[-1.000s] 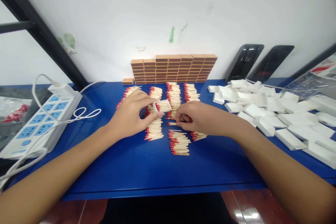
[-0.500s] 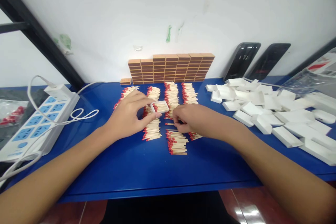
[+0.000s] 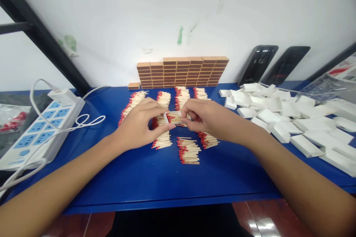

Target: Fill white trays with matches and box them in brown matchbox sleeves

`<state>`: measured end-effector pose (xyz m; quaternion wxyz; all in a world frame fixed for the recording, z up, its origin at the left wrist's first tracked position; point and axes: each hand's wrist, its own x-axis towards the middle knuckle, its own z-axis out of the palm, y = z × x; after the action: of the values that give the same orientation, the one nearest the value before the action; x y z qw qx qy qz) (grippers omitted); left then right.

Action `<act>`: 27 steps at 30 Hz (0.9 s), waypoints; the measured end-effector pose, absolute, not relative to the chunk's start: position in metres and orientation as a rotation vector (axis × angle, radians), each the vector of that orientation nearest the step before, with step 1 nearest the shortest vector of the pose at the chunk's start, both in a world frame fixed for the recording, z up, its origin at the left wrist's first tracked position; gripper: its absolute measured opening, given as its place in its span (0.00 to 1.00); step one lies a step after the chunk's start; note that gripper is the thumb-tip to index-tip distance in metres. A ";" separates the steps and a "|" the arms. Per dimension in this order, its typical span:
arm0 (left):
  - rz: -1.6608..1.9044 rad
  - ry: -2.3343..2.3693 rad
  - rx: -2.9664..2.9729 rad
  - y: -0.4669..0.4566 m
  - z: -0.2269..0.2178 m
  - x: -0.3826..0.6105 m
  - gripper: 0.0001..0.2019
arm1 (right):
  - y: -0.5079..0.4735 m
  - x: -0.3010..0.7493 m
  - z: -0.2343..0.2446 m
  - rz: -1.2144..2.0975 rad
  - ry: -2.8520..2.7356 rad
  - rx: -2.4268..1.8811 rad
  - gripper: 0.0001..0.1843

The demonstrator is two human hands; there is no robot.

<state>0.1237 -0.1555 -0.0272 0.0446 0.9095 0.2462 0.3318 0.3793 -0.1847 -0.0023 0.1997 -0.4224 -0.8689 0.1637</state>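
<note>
Two bare hands meet over a blue table (image 3: 167,181). The left hand (image 3: 140,122) grips one small white matchbox tray (image 3: 166,117) between thumb and fingers; in it lie red-tipped matches (image 3: 174,117), too many overlapping to count, heads toward that hand. The right hand (image 3: 204,116) is at the tray's other end, thumb and fingers curled in toward each other; whether they are closed on a match cannot be seen. Loose matches lie in four columns: the first (image 3: 133,103) behind and partly under the left hand, the second (image 3: 161,142) just beyond its thumb, the third (image 3: 188,152) running from behind the tray to a separate batch in front of the right hand, the fourth (image 3: 208,141) partly hidden by that hand. Beyond both hands, against the wall, a stack of matchboxes (image 3: 183,74) stands seven across, the two leftmost columns lower than the other five; one single matchbox (image 3: 134,86) sits beside its left end. To the right of the right hand is a heap of white trays (image 3: 280,109), overlapping too much to count; two dark rounded slabs (image 3: 258,66) lean behind it. Left of the left hand lies one power strip (image 3: 69,118) with one white adapter (image 3: 64,96) plugged in, and past it a clear bag (image 3: 13,118) containing red pieces.
</note>
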 end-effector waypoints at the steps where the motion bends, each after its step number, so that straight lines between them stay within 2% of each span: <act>1: 1.012 0.742 2.774 -0.156 -0.027 0.124 0.17 | -0.185 0.378 -0.003 0.455 -2.434 -1.164 0.04; 14: 0.956 0.764 2.750 -0.156 -0.030 0.124 0.17 | -0.189 0.375 0.002 0.382 -2.487 -1.080 0.06; 27: 0.987 0.742 2.736 -0.157 -0.028 0.124 0.16 | -0.190 0.372 -0.001 0.352 -2.356 -1.034 0.03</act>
<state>0.1241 -0.1567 -0.0278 0.0698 0.9093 0.2466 0.3278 0.3724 -0.1898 -0.0014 0.2688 -0.3835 -0.8739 0.1305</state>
